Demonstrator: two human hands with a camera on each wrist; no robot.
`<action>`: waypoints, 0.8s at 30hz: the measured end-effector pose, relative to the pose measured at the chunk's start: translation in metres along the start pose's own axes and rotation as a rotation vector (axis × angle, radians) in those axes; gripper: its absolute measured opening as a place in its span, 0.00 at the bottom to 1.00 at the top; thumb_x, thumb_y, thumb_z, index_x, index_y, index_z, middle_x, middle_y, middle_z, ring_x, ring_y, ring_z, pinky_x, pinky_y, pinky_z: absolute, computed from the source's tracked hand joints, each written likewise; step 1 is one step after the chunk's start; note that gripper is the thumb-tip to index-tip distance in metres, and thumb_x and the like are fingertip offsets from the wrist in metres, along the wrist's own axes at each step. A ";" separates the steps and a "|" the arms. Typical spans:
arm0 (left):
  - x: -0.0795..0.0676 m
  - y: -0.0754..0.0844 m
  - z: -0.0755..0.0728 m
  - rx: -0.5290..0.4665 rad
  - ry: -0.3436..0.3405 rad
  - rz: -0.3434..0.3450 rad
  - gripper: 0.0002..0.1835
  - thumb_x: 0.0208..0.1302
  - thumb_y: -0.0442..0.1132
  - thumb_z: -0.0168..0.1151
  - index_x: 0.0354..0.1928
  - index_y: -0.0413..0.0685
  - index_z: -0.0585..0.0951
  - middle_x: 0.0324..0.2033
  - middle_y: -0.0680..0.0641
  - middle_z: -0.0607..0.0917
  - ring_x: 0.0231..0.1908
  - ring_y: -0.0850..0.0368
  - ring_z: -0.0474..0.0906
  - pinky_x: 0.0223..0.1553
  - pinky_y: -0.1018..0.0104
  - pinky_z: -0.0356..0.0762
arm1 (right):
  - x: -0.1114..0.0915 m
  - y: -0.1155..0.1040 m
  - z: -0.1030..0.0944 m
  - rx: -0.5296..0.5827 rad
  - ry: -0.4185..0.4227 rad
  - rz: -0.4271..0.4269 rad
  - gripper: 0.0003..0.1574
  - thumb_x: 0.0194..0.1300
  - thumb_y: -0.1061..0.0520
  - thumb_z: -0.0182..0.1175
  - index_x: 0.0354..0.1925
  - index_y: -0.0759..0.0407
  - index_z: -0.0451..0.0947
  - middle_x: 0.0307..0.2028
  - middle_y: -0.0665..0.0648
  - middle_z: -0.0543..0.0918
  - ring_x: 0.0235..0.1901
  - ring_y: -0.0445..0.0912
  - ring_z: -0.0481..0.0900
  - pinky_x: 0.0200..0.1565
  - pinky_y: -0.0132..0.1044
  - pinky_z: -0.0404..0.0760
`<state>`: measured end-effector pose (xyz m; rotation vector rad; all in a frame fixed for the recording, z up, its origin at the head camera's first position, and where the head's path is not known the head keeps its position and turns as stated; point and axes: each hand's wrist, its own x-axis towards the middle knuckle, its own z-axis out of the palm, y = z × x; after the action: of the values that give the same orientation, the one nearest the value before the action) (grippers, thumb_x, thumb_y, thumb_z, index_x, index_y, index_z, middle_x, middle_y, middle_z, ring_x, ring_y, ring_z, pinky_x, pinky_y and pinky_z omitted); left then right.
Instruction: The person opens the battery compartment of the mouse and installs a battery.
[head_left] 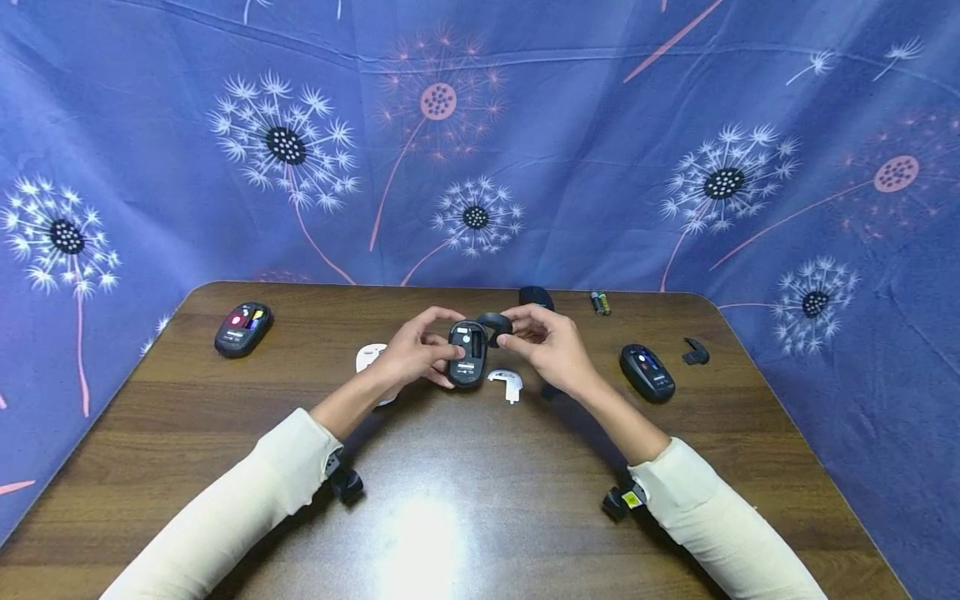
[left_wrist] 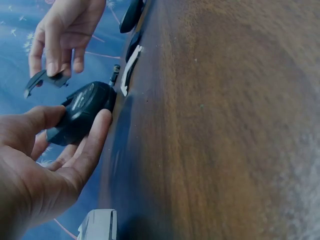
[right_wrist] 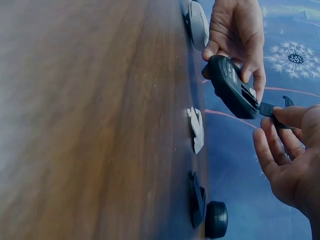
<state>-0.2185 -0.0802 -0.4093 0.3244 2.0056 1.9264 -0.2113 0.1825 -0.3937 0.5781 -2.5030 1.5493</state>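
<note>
In the head view my left hand grips a black computer mouse, underside up, above the table. Its battery slot lies uncovered, and from the right wrist view the slot looks dark inside. My right hand pinches a curved black battery cover between thumb and fingers. The right wrist view puts this battery cover at the mouse's end, close to the slot; whether they touch I cannot tell. Just below on the table lies a white battery cover. A white mouse is partly hidden behind my left hand.
Toward the left stands an upturned black mouse. At the right are another upturned black mouse and a loose black cover. Two batteries and a dark mouse sit near the back edge. Another black cover lies under my right forearm.
</note>
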 end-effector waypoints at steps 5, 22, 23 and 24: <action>0.000 0.000 -0.001 0.011 0.023 -0.008 0.32 0.76 0.25 0.67 0.78 0.48 0.74 0.45 0.32 0.91 0.29 0.51 0.89 0.36 0.47 0.99 | -0.012 0.003 -0.012 -0.023 -0.169 0.062 0.19 0.73 0.61 0.77 0.60 0.62 0.89 0.43 0.62 0.95 0.39 0.47 0.91 0.41 0.31 0.89; 0.001 0.001 -0.001 -0.005 0.034 -0.016 0.32 0.77 0.26 0.68 0.78 0.51 0.74 0.47 0.32 0.90 0.31 0.50 0.90 0.38 0.47 0.99 | -0.042 -0.002 -0.009 -0.082 -0.558 0.247 0.19 0.74 0.65 0.74 0.59 0.68 0.83 0.34 0.57 0.93 0.30 0.46 0.92 0.34 0.41 0.96; 0.001 0.000 -0.001 -0.008 0.032 -0.016 0.32 0.77 0.25 0.68 0.78 0.51 0.74 0.47 0.32 0.90 0.32 0.50 0.90 0.38 0.47 0.99 | -0.043 -0.002 -0.008 -0.088 -0.554 0.260 0.19 0.74 0.65 0.74 0.59 0.68 0.83 0.33 0.57 0.93 0.29 0.46 0.92 0.33 0.41 0.96; 0.001 0.000 -0.001 -0.014 0.031 -0.015 0.32 0.77 0.25 0.68 0.78 0.51 0.74 0.46 0.33 0.90 0.32 0.50 0.91 0.38 0.47 0.99 | -0.043 -0.002 -0.007 -0.101 -0.550 0.268 0.18 0.74 0.64 0.74 0.58 0.68 0.84 0.32 0.56 0.92 0.29 0.46 0.91 0.32 0.41 0.96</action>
<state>-0.2200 -0.0807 -0.4099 0.2764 2.0072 1.9468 -0.1716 0.1989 -0.4025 0.7662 -3.1610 1.4890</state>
